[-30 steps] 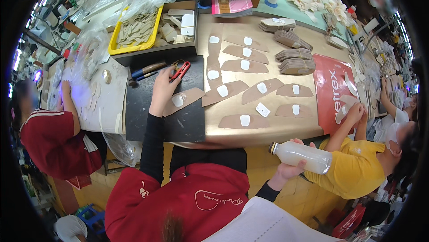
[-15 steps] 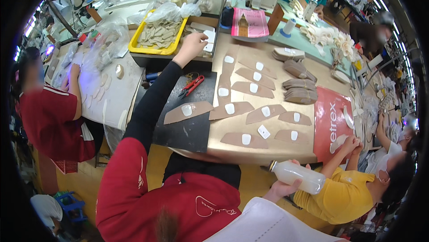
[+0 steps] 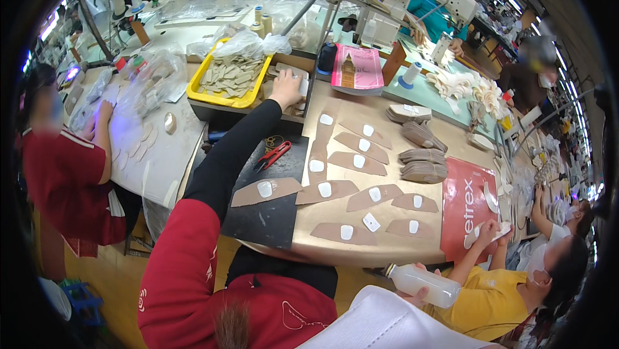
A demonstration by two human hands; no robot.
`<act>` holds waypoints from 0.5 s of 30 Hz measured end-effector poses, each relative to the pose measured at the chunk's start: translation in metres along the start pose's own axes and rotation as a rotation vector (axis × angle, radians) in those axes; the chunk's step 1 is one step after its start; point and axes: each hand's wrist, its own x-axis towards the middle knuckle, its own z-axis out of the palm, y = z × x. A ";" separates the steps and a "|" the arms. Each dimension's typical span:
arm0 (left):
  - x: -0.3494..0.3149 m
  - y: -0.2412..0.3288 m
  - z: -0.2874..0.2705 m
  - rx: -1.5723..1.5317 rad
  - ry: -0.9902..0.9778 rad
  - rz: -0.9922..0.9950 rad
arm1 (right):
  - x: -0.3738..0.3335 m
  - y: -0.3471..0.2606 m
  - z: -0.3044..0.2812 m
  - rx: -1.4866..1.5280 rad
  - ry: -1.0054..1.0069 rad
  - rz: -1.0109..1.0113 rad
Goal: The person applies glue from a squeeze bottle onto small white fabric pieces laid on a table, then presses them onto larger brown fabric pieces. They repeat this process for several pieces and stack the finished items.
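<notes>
While our right hand [image 3: 420,294] has its grip wrapped around the cloudy bottle [image 3: 428,285] near the desk [image 3: 412,249], our left hand [image 3: 287,88] reaches over white pieces [image 3: 304,85] in the black box [image 3: 216,115] — whether pinching, we cannot tell — beside the yellow tray [image 3: 216,99].

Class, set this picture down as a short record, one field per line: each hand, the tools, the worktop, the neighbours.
Left hand: reaching into the dark box, right of the yellow tray; grip unclear
Right hand: around a clear bottle with whitish contents, tilted on its side
Tool: red snips on the black mat
Worktop: flat brown pieces with white patches; brown stacks beyond
Neighbours: a person in red at left, one in yellow at right
</notes>
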 end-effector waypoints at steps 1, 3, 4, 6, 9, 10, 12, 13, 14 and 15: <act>-0.002 0.000 -0.002 0.023 0.033 0.028 | -0.001 0.002 0.003 0.012 -0.019 -0.012; -0.005 0.001 -0.005 0.077 0.178 0.120 | -0.003 0.008 0.009 0.029 -0.035 -0.007; -0.004 0.000 -0.005 0.097 0.183 0.134 | -0.005 0.010 0.011 0.030 -0.012 -0.005; -0.002 0.000 -0.004 0.151 0.252 0.202 | -0.007 0.014 0.012 0.045 -0.066 0.012; 0.004 -0.003 0.004 0.182 0.045 0.206 | -0.008 0.017 0.012 0.082 -0.121 0.027; 0.004 -0.007 0.007 0.147 0.084 0.188 | -0.008 0.017 0.012 0.096 -0.121 0.020; 0.006 -0.013 0.015 0.070 0.210 0.260 | -0.009 0.018 0.013 0.095 -0.135 -0.026; 0.006 -0.017 0.017 0.037 0.293 0.331 | -0.009 0.018 0.014 0.091 -0.136 -0.050; 0.008 -0.019 0.019 0.022 0.249 0.309 | -0.009 0.016 0.014 0.141 -0.131 -0.049; 0.009 -0.022 0.020 0.021 0.184 0.266 | -0.010 0.015 0.014 0.157 -0.121 -0.045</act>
